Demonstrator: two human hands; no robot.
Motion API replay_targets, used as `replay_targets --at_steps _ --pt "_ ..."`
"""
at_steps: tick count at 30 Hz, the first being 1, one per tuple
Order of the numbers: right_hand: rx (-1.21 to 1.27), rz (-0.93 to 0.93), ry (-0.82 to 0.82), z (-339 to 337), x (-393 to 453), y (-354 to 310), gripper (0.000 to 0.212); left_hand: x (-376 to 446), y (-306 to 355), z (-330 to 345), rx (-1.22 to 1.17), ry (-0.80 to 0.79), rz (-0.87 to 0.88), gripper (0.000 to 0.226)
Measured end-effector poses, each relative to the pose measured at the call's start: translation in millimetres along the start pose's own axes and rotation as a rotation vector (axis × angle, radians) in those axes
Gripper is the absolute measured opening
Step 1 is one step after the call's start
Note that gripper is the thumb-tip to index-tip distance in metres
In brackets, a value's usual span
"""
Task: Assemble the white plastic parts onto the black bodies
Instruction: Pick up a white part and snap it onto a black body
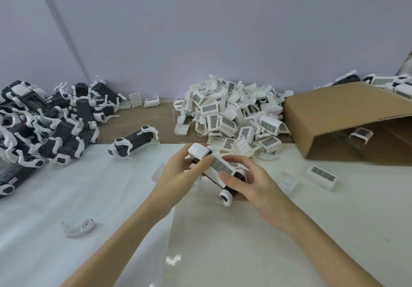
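A loose white leg part (78, 228) is seen near the desk's (312, 231) front left. At desk centre, a black body (219, 169) with a white grille cover is gripped by both hands: left hand (178, 171) fingers curled round its far end, right hand (249, 182) clamped on its near end. Beyond, a white cover pile (234, 113) lies mid-back, an assembled unit (133, 142) just left of it, a black body heap (44, 119) at back left, a cardboard box (347, 122) at back right.

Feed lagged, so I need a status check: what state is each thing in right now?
Black body: held in both hands, grille cover on top.
Left hand: grips its head end.
Right hand: grips its rear end.
Cardboard box: tipped on its side, open.
White covers pile: loose heap.
Standing body: upright, uncovered.
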State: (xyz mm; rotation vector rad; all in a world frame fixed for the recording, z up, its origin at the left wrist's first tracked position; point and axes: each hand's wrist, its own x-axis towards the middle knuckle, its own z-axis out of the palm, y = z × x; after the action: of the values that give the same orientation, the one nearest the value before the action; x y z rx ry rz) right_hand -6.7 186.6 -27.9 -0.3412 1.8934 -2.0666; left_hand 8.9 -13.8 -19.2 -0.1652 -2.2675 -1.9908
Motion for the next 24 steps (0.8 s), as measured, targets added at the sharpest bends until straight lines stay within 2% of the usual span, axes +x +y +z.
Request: replay_targets --at_steps 3,7,10,13,14,16,18,21,24 --pt "0.001 0.028 -0.004 0 0 -1 0.063 -3 -1 1 0.078 0.007 0.068 0.021" --pt "-0.070 0.004 -0.029 -7 -1 -9 0.055 -5 1 1 0.143 -0.024 0.156 0.026" --pt "0.010 0.039 -0.102 -9 -2 -12 0.049 -7 6 2 0.163 0.028 0.170 0.027" --pt "0.160 0.142 -0.182 -11 -3 -15 0.044 -6 4 -8 0.433 0.077 0.221 0.046" --pt "0.174 0.164 -0.217 -12 -4 -15 0.040 -6 4 -13 0.455 0.037 0.210 0.048" --pt "0.174 0.181 -0.279 -13 -4 -14 0.030 -7 7 -19 0.292 -0.116 0.088 0.053" --pt "0.176 0.182 -0.281 -14 -4 -12 0.031 -5 8 -20 0.109 -0.196 -0.001 0.052" --pt "0.067 0.143 -0.221 -14 -2 -10 0.044 -4 9 -13 0.024 -0.070 -0.009 0.052" --pt "-0.289 -0.105 -0.047 -11 1 -2 0.038 -2 6 -6 -0.035 0.120 -0.055 0.057"
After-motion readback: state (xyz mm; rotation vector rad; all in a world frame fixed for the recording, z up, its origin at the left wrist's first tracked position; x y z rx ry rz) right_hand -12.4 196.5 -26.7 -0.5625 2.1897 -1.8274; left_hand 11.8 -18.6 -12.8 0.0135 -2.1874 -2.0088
